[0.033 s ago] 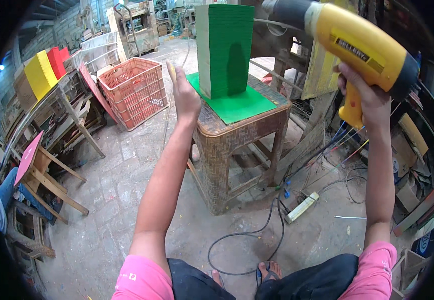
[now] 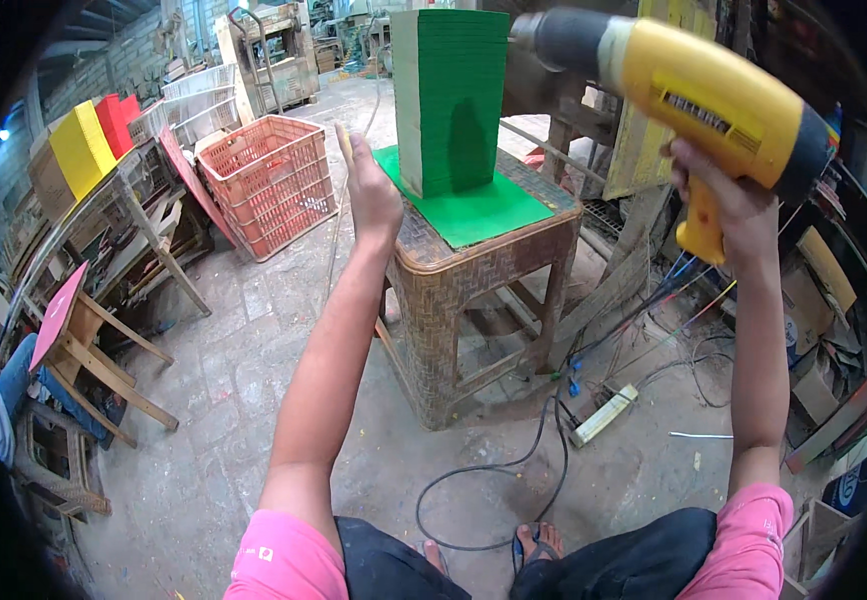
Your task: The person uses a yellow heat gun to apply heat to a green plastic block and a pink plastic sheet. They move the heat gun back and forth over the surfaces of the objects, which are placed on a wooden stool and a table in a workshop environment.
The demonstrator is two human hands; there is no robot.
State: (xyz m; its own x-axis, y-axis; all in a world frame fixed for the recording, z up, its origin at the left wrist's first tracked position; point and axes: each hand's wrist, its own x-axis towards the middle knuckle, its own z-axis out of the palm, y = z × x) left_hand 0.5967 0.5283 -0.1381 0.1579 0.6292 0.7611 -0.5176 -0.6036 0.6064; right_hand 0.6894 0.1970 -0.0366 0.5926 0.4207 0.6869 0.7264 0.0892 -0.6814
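My right hand (image 2: 734,205) grips a yellow heat gun (image 2: 719,105) by its handle. The gun's dark nozzle points left at a tall stack of thin layers (image 2: 454,100), with a green front and a greyish left side. A dark shadow falls on the green face. The stack stands upright on a green sheet (image 2: 484,215) atop a woven-patterned stool (image 2: 429,300). Left of the stack, my raised left hand (image 2: 374,200) appears closed around a thin tan strip-like thing, too unclear to name. Most of its fingers are hidden behind the hand.
A red plastic crate (image 2: 269,185) stands on the floor at left. Yellow (image 2: 84,150) and red (image 2: 114,125) blocks sit on a rack beyond it. A pink-topped stool (image 2: 59,315) is nearer. Black cable (image 2: 434,490) loops by my feet, near a power strip (image 2: 604,415).
The heat gun has shifted slightly left and down, its nozzle tip now lower beside the stack. My left hand and the stack stay almost where they were.
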